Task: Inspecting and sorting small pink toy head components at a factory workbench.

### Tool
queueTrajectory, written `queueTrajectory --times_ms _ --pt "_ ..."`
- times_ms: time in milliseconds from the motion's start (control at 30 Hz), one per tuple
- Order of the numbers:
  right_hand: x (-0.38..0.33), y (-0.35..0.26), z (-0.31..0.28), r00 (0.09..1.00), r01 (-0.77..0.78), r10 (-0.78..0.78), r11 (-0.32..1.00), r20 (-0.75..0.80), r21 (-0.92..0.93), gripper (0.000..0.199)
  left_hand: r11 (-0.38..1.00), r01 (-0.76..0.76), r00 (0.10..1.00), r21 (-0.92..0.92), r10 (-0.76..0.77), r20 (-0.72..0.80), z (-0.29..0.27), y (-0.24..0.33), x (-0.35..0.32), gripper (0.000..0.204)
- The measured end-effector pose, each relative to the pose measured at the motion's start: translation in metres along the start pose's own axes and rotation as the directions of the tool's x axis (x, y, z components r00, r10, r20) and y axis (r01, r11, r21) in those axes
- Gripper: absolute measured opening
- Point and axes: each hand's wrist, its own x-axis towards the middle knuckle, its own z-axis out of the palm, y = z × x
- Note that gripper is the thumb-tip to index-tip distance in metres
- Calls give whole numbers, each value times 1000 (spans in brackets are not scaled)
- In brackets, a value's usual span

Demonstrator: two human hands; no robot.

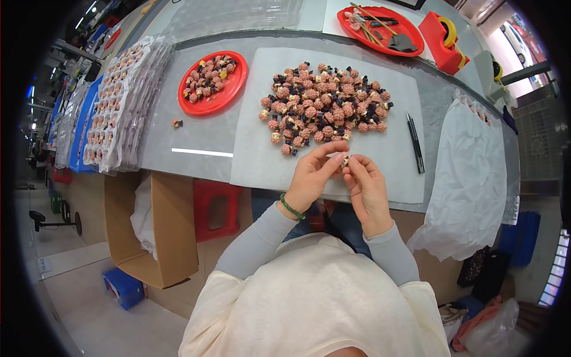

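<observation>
Figurine (345,160) was above the white sheet (256,156), just nearer than the figurine pile (324,104) | left hand (309,178) and right hand (368,189) both pinched it between thumb and fingertips | light pressure and slow turning, clear of the pile, likely suited so small a piece

1. The head view looks steeply down from above the cream cloth shirt (321,291), which fills the lower centre.
2. It faces forward over the flat grey tabletop (205,134), bowed by the fisheye lens across the upper half.
3. The bare left hand (310,179) and bare right hand (370,193) appear near, mid-frame.
</observation>
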Motion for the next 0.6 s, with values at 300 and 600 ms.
queueTrajectory --times_ms 300,600 --pt "-22 8 -3 996 78 -73 990 55 -114 25 999 44 995 26 -46 83 -16 2 3 24" --pt "-22 16 -9 984 172 -157 952 78 -252 22 999 46 996 11 -47 80 -15 2 1 25"
